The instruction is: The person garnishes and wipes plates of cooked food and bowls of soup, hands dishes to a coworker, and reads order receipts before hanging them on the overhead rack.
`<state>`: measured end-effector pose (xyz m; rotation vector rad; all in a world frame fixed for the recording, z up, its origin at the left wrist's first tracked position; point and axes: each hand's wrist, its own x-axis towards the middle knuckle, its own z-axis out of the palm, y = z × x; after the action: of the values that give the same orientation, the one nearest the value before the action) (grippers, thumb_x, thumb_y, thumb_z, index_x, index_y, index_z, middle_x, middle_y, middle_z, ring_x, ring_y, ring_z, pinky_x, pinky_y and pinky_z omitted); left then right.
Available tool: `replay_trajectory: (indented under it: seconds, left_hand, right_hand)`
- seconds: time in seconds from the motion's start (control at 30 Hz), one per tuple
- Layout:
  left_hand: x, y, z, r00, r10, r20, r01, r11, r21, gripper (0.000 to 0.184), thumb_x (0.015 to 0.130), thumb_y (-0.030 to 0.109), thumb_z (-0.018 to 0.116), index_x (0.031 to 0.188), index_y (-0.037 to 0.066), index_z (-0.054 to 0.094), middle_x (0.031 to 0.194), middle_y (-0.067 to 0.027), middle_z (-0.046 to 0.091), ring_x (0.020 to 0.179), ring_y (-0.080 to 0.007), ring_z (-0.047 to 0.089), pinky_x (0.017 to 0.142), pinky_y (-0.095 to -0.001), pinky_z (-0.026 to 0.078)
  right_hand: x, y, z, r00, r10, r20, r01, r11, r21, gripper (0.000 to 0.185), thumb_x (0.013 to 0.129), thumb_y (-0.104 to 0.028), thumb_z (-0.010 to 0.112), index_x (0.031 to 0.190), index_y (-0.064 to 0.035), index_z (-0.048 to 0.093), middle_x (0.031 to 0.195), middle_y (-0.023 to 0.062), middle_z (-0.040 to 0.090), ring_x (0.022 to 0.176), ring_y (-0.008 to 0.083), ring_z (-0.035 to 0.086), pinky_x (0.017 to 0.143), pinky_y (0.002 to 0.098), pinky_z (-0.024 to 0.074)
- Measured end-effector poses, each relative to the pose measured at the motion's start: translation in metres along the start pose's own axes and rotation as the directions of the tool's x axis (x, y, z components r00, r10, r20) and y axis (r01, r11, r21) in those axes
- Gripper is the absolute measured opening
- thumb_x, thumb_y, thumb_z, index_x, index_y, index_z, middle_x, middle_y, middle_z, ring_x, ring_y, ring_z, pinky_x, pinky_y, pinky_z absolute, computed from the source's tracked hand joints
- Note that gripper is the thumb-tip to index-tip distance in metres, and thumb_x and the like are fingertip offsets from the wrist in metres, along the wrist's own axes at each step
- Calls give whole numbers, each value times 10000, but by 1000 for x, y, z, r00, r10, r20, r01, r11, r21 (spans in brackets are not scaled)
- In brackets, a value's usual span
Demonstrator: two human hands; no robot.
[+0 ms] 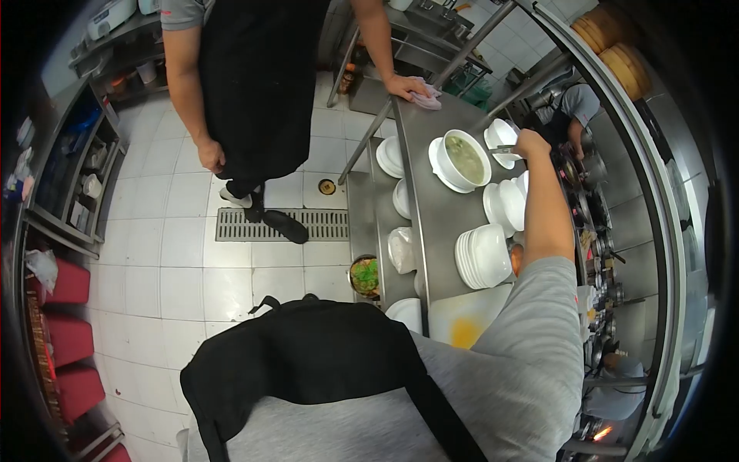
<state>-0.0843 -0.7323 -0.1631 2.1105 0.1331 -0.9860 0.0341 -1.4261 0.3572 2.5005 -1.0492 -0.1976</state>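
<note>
My right arm stretches across the steel counter [439, 266]. At its end my right hand [531, 144] is closed around a metal utensil [504, 149], and I cannot make out its kind. The utensil lies over a white bowl [499, 132] at the counter's far side. Beside it, a larger white bowl of greenish soup [466, 159] stands on a white saucer [443, 171]. Nearer to me are white bowls [504, 206] and a stack of white dishes [483, 258]. My left hand is out of view.
A co-worker in a black apron [254, 85] stands across the floor, one hand on a pink cloth [423, 94] at the counter's end. A lower shelf holds white bowls [390, 156]. A pan with greens [365, 276] sits beside it. Red bins [68, 339] line the left.
</note>
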Motion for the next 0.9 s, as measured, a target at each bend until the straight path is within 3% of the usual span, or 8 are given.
replay_trajectory:
  seconds: [0.23,0.3,0.43,0.5,0.6,0.7,0.8,0.9]
  left_hand:
    - [-33,-69,-63,999,-11,-45,11,1000,-4,413,841,316,611,1169,74,548,926,-139,654,821,-225,624,729,-313,493]
    - [-47,-107,-83,996,-51,-76,51,999,1,414,839,316,612,1169,74,549,924,-140,654,820,-226,625,728,-313,493]
    - [-84,-199,-124,976,-171,-137,176,984,27,415,837,316,615,1167,73,550,920,-141,656,819,-227,626,727,-314,494]
    - [-104,-245,-145,961,-224,-160,233,971,42,415,836,316,616,1166,73,551,918,-142,656,818,-228,627,727,-315,495]
    - [-134,-308,-173,940,-272,-207,286,957,43,416,834,316,618,1165,72,552,916,-143,657,817,-228,628,726,-316,496]
    - [-163,-355,-190,924,-225,-310,231,973,-18,417,833,316,620,1164,72,553,913,-144,659,816,-229,629,726,-317,497]
    - [-193,-354,-190,856,-149,-495,32,971,-236,469,776,323,665,1157,72,557,870,-171,668,801,-261,653,716,-345,513]
    - [-230,-317,-198,848,-283,-449,162,943,-289,484,764,353,669,1144,70,568,928,-172,661,845,-274,643,750,-352,505]
  right_hand:
    - [-54,-32,108,922,337,-190,-192,825,531,424,810,-257,536,1125,24,497,1086,267,580,1034,402,556,887,461,438]
    - [-84,-57,130,976,212,50,-215,902,374,375,834,-228,508,1123,10,503,1101,278,568,1050,394,551,901,457,432]
    - [-101,-82,166,819,519,-243,-165,619,768,383,854,-268,512,1107,19,533,1011,251,618,924,402,604,819,449,461]
    - [-86,-86,199,886,451,104,-136,38,990,379,886,-353,497,1040,-8,530,736,120,561,602,252,535,553,365,409]
    - [-163,-149,157,864,321,389,-81,-674,734,395,908,-425,476,1048,-62,544,547,-6,365,438,116,320,402,255,265]
    - [-251,-220,168,939,125,321,-155,-677,719,660,810,-499,616,1286,-69,461,1263,86,451,727,113,419,677,264,379]
    - [-300,-289,259,905,-87,416,-344,-723,599,316,872,-303,598,1107,-93,566,845,0,509,648,118,386,584,281,354]
    - [-333,-328,355,734,-225,640,-653,-490,577,176,915,-212,489,788,-102,544,619,-15,428,458,106,359,399,230,317]
